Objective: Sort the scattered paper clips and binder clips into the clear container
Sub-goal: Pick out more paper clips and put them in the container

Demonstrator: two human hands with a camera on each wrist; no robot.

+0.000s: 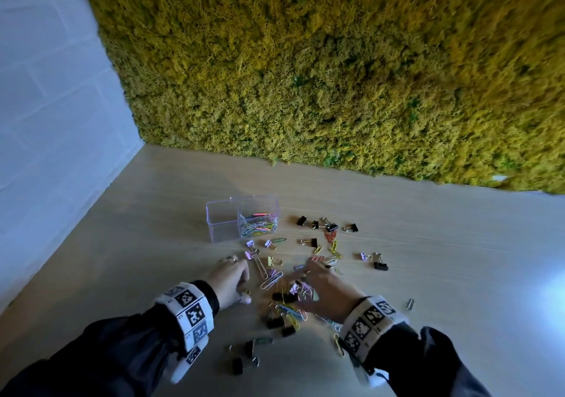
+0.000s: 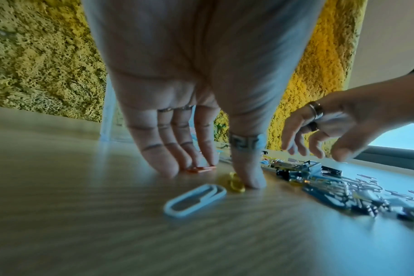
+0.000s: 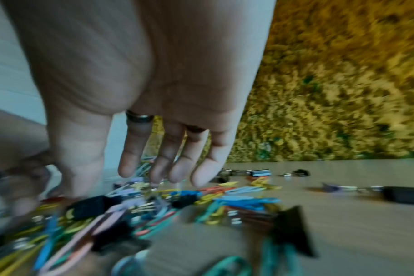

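The clear container (image 1: 222, 225) stands on the wooden table; its right compartment holds coloured paper clips (image 1: 260, 224), and its left one looks bare. Paper clips and binder clips lie scattered in front of it, thickest in a pile (image 1: 287, 300). My left hand (image 1: 246, 280) is left of the pile, its straight fingers (image 2: 168, 164) touching the tabletop. They press an orange paper clip (image 2: 200, 169), and the thumb presses a yellow one (image 2: 235, 184). A pale clip (image 2: 194, 199) lies loose nearby. My right hand (image 3: 95, 190) hovers open over the pile (image 3: 177, 201), holding nothing.
A yellow-green moss wall (image 1: 336, 75) rises behind the table and a white wall (image 1: 46, 121) closes the left side. Black binder clips (image 1: 330, 227) lie right of the container, others near the front (image 1: 244, 354). One stray clip (image 1: 410, 304) lies at the right.
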